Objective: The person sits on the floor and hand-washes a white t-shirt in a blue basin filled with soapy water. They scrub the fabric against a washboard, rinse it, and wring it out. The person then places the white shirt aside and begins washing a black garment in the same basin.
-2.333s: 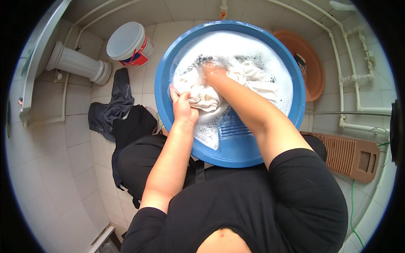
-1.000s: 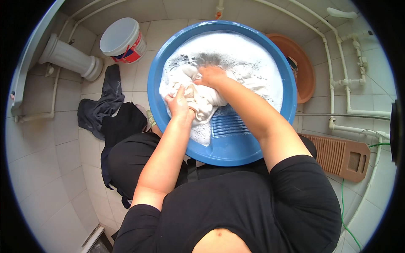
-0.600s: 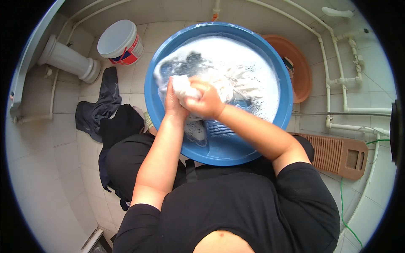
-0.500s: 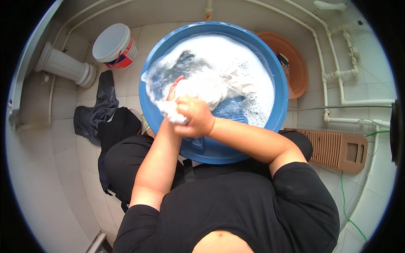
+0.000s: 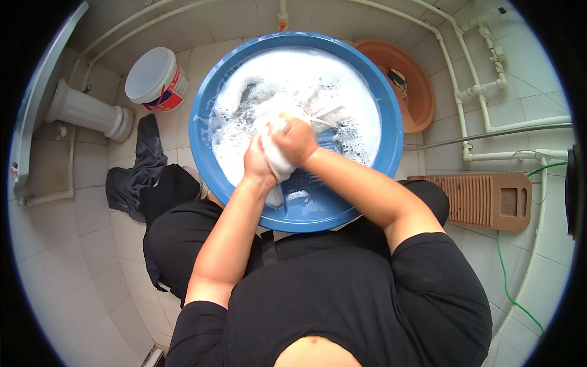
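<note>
A wet white cloth (image 5: 276, 154) is bunched between my two hands over the blue basin (image 5: 203, 165). My left hand (image 5: 259, 164) is closed round its near left side. Against its right side my right hand (image 5: 296, 142) grips it with curled fingers, slightly smeared by motion. The rest of the cloth trails into the thick white suds (image 5: 306, 67) filling the basin. A patch of dark fabric or water shows through the foam at the left, and I cannot tell which. Bare blue basin bottom shows on the near side.
A white bucket (image 5: 151, 74) stands back left, beside a white pedestal (image 5: 88, 112). Dark clothes (image 5: 137, 171) lie on the floor at left. Behind the basin at right is an orange-brown basin (image 5: 419, 92). A brown washboard (image 5: 477, 199) lies right, near wall pipes (image 5: 463, 122) and a green hose (image 5: 507, 278).
My left hand has come up beside the right and both now squeeze the bunched cloth. The cloth has shifted right, toward the middle of the basin.
</note>
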Motion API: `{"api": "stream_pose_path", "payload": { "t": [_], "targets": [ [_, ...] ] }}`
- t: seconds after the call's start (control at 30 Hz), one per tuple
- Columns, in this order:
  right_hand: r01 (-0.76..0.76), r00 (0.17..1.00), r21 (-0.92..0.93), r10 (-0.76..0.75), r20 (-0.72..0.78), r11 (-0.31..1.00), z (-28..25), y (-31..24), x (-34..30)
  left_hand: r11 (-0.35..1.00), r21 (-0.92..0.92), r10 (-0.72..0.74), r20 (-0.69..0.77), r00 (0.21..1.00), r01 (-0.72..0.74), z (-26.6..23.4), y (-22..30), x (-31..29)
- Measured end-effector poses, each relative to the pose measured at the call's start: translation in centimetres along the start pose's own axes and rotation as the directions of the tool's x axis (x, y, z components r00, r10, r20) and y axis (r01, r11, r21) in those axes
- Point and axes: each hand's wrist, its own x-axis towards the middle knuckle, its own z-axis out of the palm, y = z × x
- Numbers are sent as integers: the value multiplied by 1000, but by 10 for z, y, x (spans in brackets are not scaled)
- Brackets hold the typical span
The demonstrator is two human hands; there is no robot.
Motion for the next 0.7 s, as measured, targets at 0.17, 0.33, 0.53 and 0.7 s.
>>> {"api": "stream_pose_path", "payload": {
  "t": [0.17,0.33,0.53,0.7],
  "targets": [
    [-93,996,-591,82,-46,801,-41,62,50,807,589,-32,126,991,-49,30,9,-13],
    [-171,872,-639,417,256,750,-43,72,54,-372,924,384,66,921,89,-11,16,1],
    [-462,646,-193,478,596,866,-57,127,69,-370,922,290,-7,957,119,-36,48,14],
    [-173,888,-348,298,349,922,-55,126,50,-830,548,321,625,712,-107,-35,32,9]
  ]
}}
